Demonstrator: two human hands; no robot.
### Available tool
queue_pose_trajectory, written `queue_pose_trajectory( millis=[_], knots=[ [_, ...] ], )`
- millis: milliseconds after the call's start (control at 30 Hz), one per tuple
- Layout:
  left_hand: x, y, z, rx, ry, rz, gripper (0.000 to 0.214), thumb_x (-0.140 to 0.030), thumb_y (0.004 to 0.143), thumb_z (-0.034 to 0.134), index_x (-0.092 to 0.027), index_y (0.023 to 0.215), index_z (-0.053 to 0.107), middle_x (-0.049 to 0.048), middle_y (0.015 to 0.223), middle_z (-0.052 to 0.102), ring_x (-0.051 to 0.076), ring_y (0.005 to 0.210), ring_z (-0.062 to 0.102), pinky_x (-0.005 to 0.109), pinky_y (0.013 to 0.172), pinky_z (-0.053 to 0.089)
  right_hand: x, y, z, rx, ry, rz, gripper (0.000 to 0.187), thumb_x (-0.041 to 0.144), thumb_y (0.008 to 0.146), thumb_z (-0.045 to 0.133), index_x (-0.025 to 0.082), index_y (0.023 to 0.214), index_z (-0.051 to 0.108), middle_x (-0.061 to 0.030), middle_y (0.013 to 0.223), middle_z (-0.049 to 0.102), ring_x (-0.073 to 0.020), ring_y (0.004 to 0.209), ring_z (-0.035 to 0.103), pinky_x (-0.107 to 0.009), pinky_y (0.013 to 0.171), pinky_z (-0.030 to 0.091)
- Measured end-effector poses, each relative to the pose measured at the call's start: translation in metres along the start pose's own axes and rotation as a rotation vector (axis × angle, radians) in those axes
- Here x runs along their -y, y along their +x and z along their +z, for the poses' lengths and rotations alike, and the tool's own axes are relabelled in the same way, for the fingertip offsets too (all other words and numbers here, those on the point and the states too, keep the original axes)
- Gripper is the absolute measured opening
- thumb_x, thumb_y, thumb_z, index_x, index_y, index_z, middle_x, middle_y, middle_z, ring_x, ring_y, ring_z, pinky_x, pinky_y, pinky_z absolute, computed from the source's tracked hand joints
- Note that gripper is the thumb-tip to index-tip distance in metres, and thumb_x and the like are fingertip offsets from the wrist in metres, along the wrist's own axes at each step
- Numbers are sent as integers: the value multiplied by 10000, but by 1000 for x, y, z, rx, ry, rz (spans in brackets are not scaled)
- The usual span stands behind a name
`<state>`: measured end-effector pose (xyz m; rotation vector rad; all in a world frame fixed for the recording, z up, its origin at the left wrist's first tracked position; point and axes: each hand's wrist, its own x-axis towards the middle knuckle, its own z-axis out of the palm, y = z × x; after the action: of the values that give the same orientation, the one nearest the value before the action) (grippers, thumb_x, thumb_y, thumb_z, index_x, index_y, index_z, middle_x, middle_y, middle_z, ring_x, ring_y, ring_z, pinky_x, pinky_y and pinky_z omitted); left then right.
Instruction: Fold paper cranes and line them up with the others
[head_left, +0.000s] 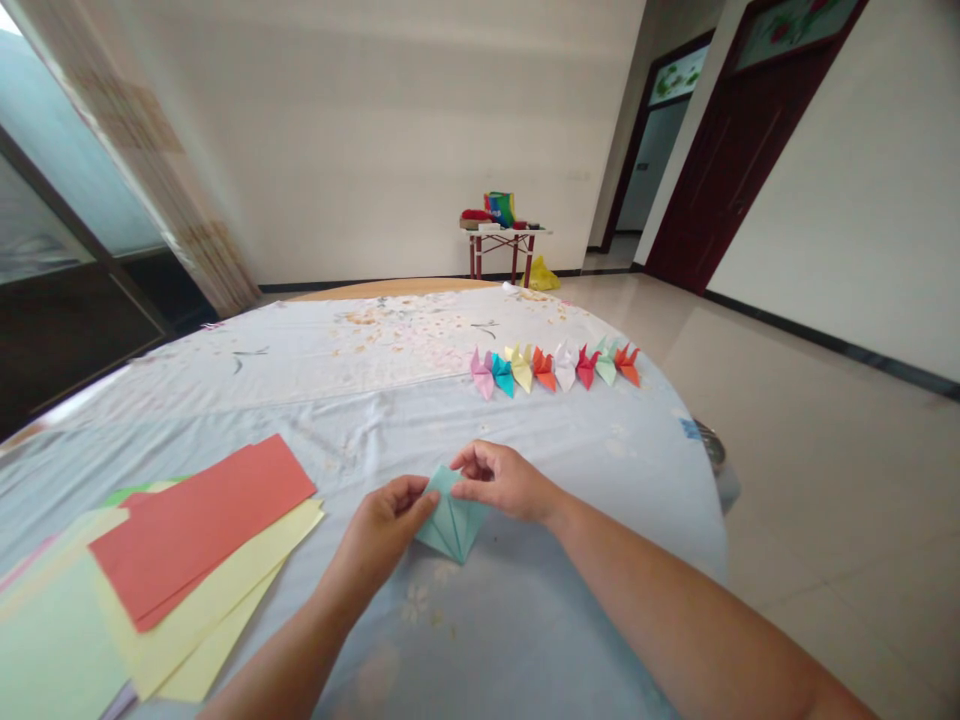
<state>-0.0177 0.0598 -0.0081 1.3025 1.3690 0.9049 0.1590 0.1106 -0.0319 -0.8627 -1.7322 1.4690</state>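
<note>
A light teal sheet of origami paper [454,530], folded into a small diamond-like shape with creases, is held just over the cloth in front of me. My left hand [391,515] pinches its left edge between thumb and fingers. At the upper right edge, my right hand [501,480] has its thumb and fingertips closed on the paper. Beyond my hands stands a row of several folded paper cranes [544,370] in pink, blue, yellow, orange, white, red and green.
Loose coloured paper sheets [210,520], red on top of yellow and green, lie in a pile on the left. A pale flowered tablecloth [360,640] covers the round table. Further off, a small side table [502,235] holds assorted items beside a yellow bag [541,275].
</note>
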Motion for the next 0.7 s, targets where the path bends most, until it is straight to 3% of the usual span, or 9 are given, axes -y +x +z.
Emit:
queue_pose_trajectory(
  millis=[267,533,700],
  knots=[
    [6,1,7,-11,-66,13,304,-442,689,603,-175,808,520,-73,465,548,89,391,470,185,397,348,-4,0,-5,67,70,85,350,400,640,703,136,828,572,15,707,586,-87,608,518,-239,629,419],
    [11,2,10,-44,-141,-3,322,-414,672,632,-173,842,504,-71,490,564,54,363,419,155,374,291,-2,1,1,61,86,90,312,354,647,698,142,828,558,49,636,528,-63,550,464,-202,562,370],
    [14,1,11,-21,-203,31,316,-413,671,639,-170,821,504,-51,539,596,73,410,482,176,424,348,-3,1,5,65,130,80,301,352,668,682,147,857,571,30,684,565,-74,595,495,-214,602,386]
  ],
)
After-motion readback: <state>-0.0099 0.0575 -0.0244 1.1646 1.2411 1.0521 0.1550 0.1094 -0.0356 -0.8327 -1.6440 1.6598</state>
